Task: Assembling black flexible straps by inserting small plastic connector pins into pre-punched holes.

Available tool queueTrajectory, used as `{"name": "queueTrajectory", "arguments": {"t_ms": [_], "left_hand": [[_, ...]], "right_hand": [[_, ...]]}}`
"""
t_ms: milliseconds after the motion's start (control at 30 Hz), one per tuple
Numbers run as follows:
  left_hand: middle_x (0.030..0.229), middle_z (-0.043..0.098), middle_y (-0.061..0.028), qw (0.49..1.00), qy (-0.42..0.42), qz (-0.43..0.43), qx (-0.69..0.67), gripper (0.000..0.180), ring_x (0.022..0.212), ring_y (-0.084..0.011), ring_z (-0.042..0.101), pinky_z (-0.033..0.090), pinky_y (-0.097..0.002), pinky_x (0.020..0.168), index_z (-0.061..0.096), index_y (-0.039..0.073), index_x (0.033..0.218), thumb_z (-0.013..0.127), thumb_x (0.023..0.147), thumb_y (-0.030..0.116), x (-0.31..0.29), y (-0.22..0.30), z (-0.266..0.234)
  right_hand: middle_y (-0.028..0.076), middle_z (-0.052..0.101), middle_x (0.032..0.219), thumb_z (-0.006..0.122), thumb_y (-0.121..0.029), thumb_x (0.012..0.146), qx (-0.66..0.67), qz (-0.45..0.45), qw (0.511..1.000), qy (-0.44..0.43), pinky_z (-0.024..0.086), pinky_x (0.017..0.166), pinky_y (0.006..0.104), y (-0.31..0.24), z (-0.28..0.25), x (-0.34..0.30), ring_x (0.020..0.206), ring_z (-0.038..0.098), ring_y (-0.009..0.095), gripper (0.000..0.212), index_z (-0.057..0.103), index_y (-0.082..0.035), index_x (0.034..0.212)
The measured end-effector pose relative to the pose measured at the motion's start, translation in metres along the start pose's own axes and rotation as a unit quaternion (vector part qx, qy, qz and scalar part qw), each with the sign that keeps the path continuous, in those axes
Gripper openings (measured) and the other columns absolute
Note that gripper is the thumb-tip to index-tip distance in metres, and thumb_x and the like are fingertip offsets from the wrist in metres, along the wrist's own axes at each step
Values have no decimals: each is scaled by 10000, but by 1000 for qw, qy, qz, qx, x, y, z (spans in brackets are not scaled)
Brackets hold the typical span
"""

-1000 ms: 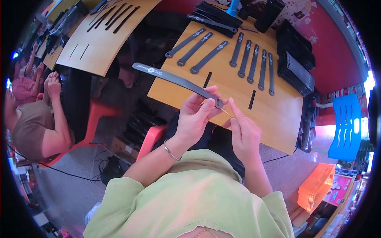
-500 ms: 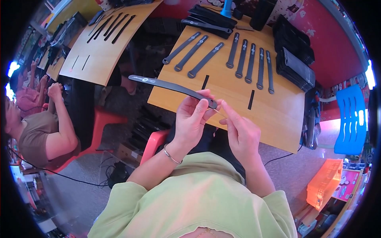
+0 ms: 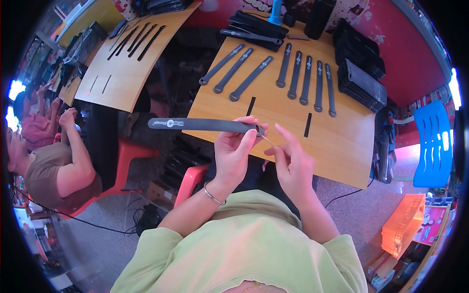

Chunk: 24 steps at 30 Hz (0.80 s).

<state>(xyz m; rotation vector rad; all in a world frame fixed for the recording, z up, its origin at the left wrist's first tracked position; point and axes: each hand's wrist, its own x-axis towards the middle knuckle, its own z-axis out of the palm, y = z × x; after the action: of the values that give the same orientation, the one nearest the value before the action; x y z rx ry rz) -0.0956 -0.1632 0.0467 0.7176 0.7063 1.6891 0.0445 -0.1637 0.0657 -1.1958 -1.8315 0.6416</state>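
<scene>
My left hand (image 3: 235,146) pinches a dark grey strap (image 3: 195,124) near its holed end, between thumb and fingers. The strap's long printed part stretches out level to the left, over the table's near edge. From the holed end a thin, pale, stick-like piece (image 3: 267,141) slants down to my right hand (image 3: 295,163). My right thumb and bent fingers close on its lower end, while the index finger points up, apart from the strap. Several similar straps (image 3: 251,78) lie in a spaced row on the wooden table (image 3: 278,119) beyond my hands.
A stack of dark straps (image 3: 256,29) lies at the table's far left, black pouches (image 3: 361,83) at the far right. Two black strips (image 3: 307,125) mark the tabletop. Left, a person sits on a red chair (image 3: 129,154) by another table (image 3: 117,93). An orange crate (image 3: 403,224) stands right.
The strap's free end has swung down, so the strap is now level, with its printed face showing more. My right index finger has lifted off the holed end, exposing more of the pale piece.
</scene>
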Motion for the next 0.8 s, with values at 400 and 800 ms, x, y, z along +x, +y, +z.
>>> {"name": "queueTrajectory", "arguments": {"t_ms": [400, 800], "left_hand": [[1005, 652, -86, 996, 50, -51, -45, 262, 935, -151, 632, 527, -285, 856, 595, 2, 1129, 600, 868, -15, 6, -1, -4], [977, 659, -86, 995, 38, -64, -70, 191, 896, -139, 631, 520, -265, 831, 623, 14, 1025, 635, 840, -27, 6, -1, -12]], "right_hand": [[30, 658, 711, 630, -65, 836, -50, -27, 998, 25, 455, 508, 283, 8, 3, 8, 612, 641, 181, 148, 558, -79, 965], [49, 556, 792, 630, -22, 835, 152, 92, 980, -87, 393, 480, 229, 10, -7, 16, 583, 547, 89, 59, 614, -17, 891]]}}
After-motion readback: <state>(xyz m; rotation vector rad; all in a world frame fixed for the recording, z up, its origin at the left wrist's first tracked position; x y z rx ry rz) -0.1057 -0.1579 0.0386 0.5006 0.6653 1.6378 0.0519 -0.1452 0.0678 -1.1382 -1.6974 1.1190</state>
